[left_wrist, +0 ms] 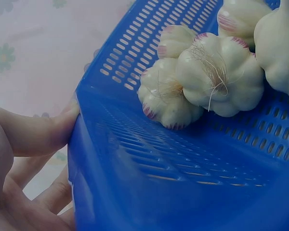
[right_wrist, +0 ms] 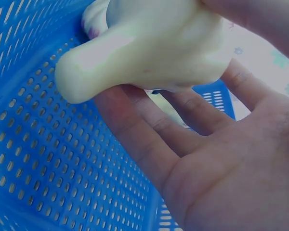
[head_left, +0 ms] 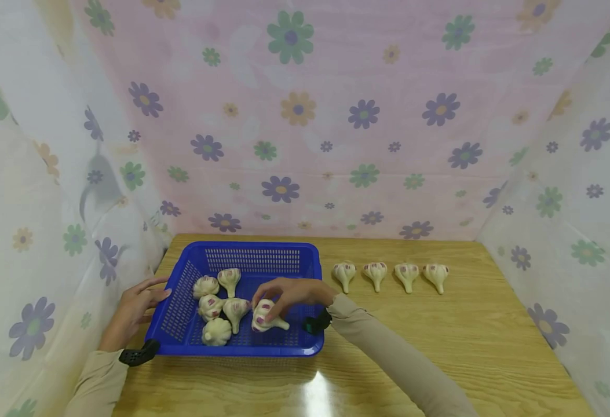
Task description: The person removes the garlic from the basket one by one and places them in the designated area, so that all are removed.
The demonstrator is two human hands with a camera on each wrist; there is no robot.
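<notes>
In the head view, my right hand [head_left: 289, 294] holds a garlic bulb [head_left: 264, 317] over the right part of a blue plastic basket [head_left: 252, 351]. The right wrist view shows the held bulb's pale stem [right_wrist: 91, 67] pointing left, with the fingers [right_wrist: 139, 137] under it and the thumb above. My left hand [head_left: 132, 310] is at the basket's left side. Seen from the left wrist, its thumb [left_wrist: 43, 130] touches the rim and the other fingers lie along the outer wall. Several garlic bulbs [head_left: 236, 310] with purple marks lie together in the basket's left half.
Several more garlic bulbs [head_left: 406, 275] stand in a row on the wooden table [head_left: 440, 330], right of the basket, stems toward me. Flower-print cloth [head_left: 325, 116] hangs behind the table and on both sides. Each wrist wears a black camera strap [head_left: 140, 353].
</notes>
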